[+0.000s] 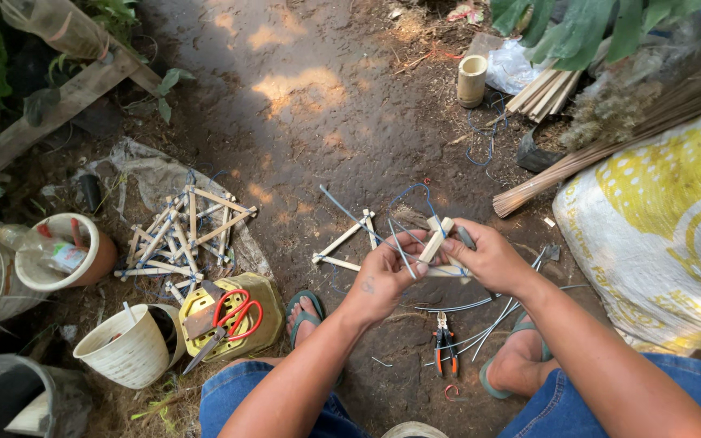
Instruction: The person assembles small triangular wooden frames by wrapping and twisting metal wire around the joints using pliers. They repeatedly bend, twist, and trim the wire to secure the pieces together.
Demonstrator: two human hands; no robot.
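— Bare, dark earth (326, 122) fills the yard, dappled with sun at the far side. What's in the hands?

— A small frame of bamboo sticks (350, 243) bound with blue wire (415, 195). It hangs above the ground in the middle, between both hands and jutting out to the left of them.

— How do the fingers sit on it?

— The left hand (383, 280) is curled shut around the sticks, thumb and fingertips pinching near the joint. The right hand (488, 259) is closed too, gripping the joint from the right side with a dark-handled tool (467, 238) tucked in its grasp; probably a knife or awl, though the fingers hide most of it. One short stick (436, 240) stands up between the two thumbs.

— And around the feet?

— Orange-handled pliers (445, 345) lie on the ground between the sandalled feet, near loose wire strands (488, 312). At the left, a pile of finished stick frames (184, 235) rests on a sheet, and nearer, red-handled scissors (233, 320) lie on a yellow block. A white basket (127, 349) stands just beside it. At the right, a yellow and white sack (659, 219) sits near a broom of thin twigs (610, 130).
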